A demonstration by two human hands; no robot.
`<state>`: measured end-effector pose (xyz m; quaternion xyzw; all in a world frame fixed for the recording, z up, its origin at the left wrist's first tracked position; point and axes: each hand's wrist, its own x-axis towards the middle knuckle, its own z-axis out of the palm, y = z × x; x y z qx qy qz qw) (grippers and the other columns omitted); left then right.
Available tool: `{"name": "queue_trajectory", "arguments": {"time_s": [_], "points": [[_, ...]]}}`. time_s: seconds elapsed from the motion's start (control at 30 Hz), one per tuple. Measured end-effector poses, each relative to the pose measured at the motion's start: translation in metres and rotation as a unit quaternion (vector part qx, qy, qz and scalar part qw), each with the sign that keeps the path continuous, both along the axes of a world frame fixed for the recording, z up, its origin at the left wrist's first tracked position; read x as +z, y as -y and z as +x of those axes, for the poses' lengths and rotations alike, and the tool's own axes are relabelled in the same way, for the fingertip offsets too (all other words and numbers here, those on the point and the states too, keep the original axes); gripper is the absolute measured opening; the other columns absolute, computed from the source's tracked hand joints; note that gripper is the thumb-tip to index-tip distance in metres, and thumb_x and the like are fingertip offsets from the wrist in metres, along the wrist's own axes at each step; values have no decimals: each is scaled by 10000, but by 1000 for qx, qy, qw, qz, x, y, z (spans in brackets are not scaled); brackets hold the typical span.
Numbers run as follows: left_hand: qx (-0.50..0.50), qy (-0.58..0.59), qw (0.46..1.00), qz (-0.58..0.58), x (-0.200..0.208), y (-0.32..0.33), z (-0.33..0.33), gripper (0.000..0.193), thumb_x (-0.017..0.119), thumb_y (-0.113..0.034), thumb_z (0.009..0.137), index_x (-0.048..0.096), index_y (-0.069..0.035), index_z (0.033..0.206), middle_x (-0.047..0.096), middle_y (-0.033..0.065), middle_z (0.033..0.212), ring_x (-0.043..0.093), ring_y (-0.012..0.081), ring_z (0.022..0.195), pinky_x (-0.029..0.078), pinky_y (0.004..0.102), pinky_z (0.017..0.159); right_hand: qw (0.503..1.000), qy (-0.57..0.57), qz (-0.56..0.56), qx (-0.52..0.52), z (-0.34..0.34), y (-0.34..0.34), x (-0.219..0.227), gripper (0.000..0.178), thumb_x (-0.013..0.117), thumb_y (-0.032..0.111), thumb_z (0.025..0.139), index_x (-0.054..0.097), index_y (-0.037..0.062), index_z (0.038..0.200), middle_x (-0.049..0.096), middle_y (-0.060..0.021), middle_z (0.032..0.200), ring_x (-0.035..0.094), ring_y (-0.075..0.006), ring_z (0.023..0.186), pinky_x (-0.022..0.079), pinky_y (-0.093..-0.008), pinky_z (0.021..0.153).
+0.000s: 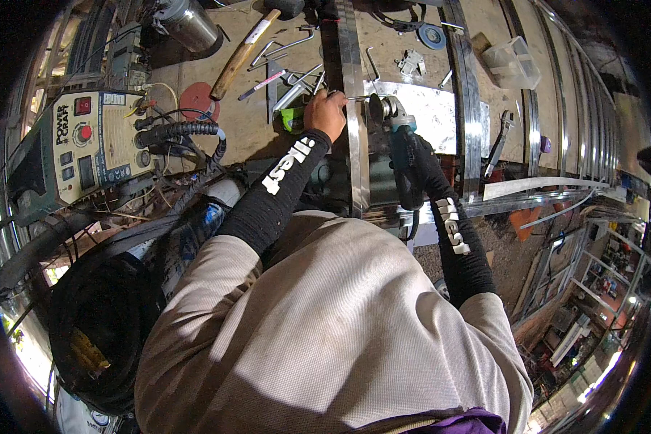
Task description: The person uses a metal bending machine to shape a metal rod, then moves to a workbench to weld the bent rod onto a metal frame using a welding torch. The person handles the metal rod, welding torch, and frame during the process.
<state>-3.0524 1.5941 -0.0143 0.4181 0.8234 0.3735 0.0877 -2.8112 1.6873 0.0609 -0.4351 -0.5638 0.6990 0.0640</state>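
My right hand [425, 160], largely hidden by the tool and the black sleeve, grips a teal and black angle grinder [408, 170]. The grinder's disc [374, 110] stands close to the right side of a long shiny metal bar [352, 65]. On the bar's left, my left hand [327, 114] is closed with its fingertips at a thin metal rod [356, 98], which reaches across the bar toward the disc. Beside that hand lie a bright green object [289, 119] and several loose hand tools. A bright metal sheet [430, 116] lies to the grinder's right.
At left stands a welding machine [94, 148] with thick cables. A wooden-handled hammer [246, 54], red disc [199, 101] and metal canister [186, 25] lie beyond it. Toward the right are a blue disc [432, 36], clear plastic box [512, 64], adjustable wrench [500, 143] and metal rails [468, 108].
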Motion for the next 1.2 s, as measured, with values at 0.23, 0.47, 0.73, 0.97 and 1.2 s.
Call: {"name": "queue_trajectory", "arguments": {"time_s": [0.23, 0.47, 0.73, 0.97, 1.2], "points": [[-14, 15, 1000, 16, -2, -1, -4, 104, 680, -101, 840, 755, -134, 904, 653, 169, 899, 649, 384, 864, 524, 479, 750, 999, -28, -15, 1, 8, -8, -15, 439, 529, 397, 1058, 583, -7, 1222, 647, -105, 996, 649, -207, 850, 565, -357, 737], [-8, 5, 999, 32, -2, -2, -3, 145, 644, -44, 825, 738, -122, 904, 657, 182, 892, 649, 395, 857, 529, 486, 750, 932, 11, 322, 167, 13, -19, -33, 503, 522, 399, 1056, 531, -43, 1297, 611, -157, 1095, 618, -275, 1004, 536, -425, 855], [-16, 14, 1000, 20, -6, -4, -4, 86, 676, -152, 869, 747, -112, 895, 652, 206, 893, 646, 400, 878, 516, 488, 760, 999, 20, -10, -41, -6, -3, 1, 545, 505, 523, 1041, 604, 17, 1218, 629, -96, 977, 605, -151, 831, 524, -315, 744], [-15, 15, 1000, 18, -1, -2, -3, 73, 690, -153, 865, 740, -111, 898, 649, 203, 881, 648, 399, 869, 515, 487, 761, 993, 27, 111, 24, 7, -18, -25, 413, 564, 389, 1036, 593, 36, 1249, 655, -81, 1017, 641, -175, 860, 551, -331, 759], [-12, 21, 1000, 1, 1, -2, -3, 76, 693, -163, 872, 723, -94, 883, 653, 198, 876, 653, 394, 878, 517, 490, 762, 927, 10, 334, 171, 23, -25, -49, 405, 596, 251, 1029, 539, -1, 1340, 636, -128, 1119, 611, -231, 978, 519, -359, 900]]}}
